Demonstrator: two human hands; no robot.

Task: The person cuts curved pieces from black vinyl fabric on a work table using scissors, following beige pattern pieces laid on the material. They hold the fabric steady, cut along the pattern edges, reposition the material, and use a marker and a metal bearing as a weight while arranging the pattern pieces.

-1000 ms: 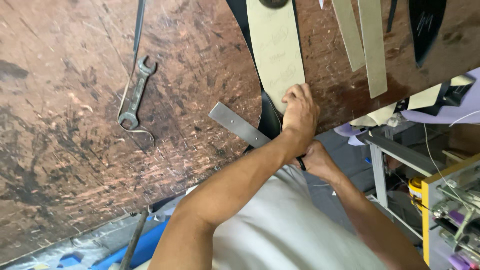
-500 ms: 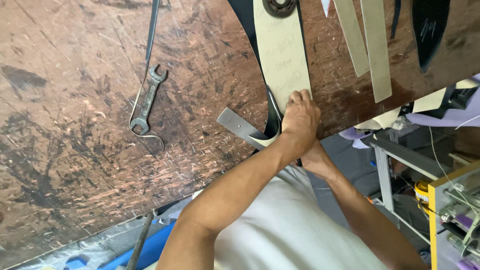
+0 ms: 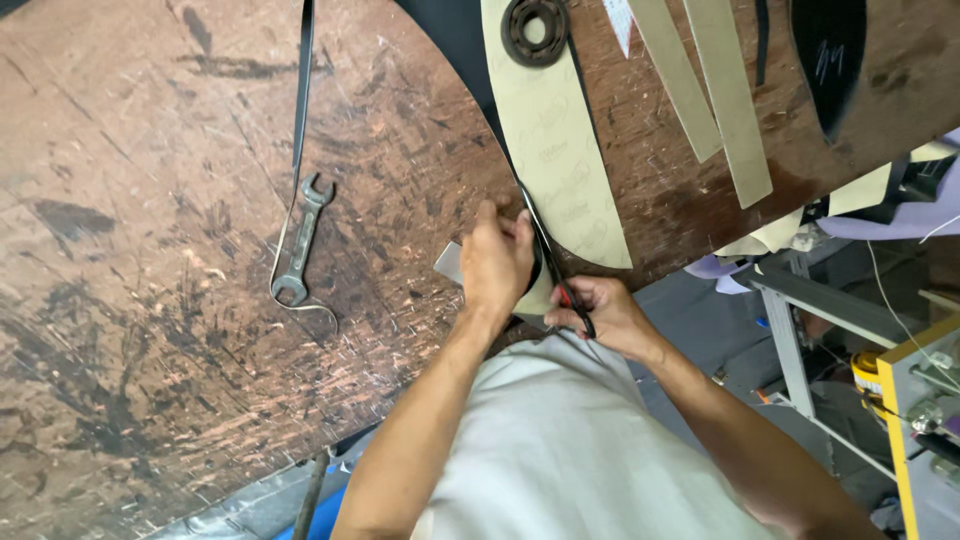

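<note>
the left hand (image 3: 497, 262) presses flat on the long tan sheet (image 3: 560, 150) at the near edge of the scratched brown table (image 3: 150, 300). the right hand (image 3: 598, 312) is closed tight on scissors (image 3: 560, 270) – blades along the sheet's dark edge. a wrench (image 3: 300, 255) lies well apart, two tan strips (image 3: 710, 90) farther right.

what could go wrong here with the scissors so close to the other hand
The left hand presses the tan sheet right beside the scissors worked by the right hand, so a slip could nick its fingers. The cut sits at the table edge near the body, so the blades could catch the shirt. The bearing resting on the sheet might slide if the sheet is tugged.
</note>
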